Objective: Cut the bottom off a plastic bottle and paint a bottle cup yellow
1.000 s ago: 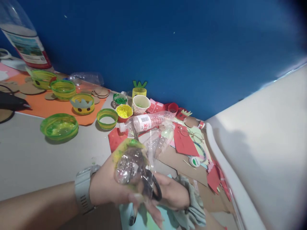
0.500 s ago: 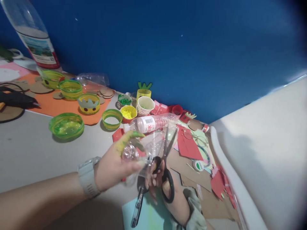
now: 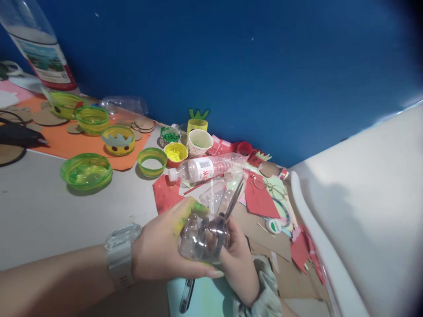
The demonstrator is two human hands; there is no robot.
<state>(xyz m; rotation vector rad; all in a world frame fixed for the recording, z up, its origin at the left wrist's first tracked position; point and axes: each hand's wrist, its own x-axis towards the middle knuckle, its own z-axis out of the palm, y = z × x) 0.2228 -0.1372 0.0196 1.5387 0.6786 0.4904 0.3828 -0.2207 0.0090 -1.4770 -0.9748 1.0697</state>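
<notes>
My left hand, smeared with yellow and green paint, is closed around a cut piece of clear plastic bottle. From the right, my right hand is closed on scissors, their blades pointing up and away. The scissors' handles are partly hidden behind the clear plastic, and both hands are close together at it. Beneath them, a dark-handled tool like a craft knife lies on light blue paper. Just beyond lies a labelled water bottle on its side.
Painted green and yellow plastic cups, among them a green bowl-like one, stand to the left. Paper cups of yellow and green paint stand at the back. Glasses, red paper and cardboard lie right. A blue wall rises behind.
My hands have come together: the plastic piece moved right and is turned with its rounded side toward me. The scissors went behind it, and their blades now look closer together.
</notes>
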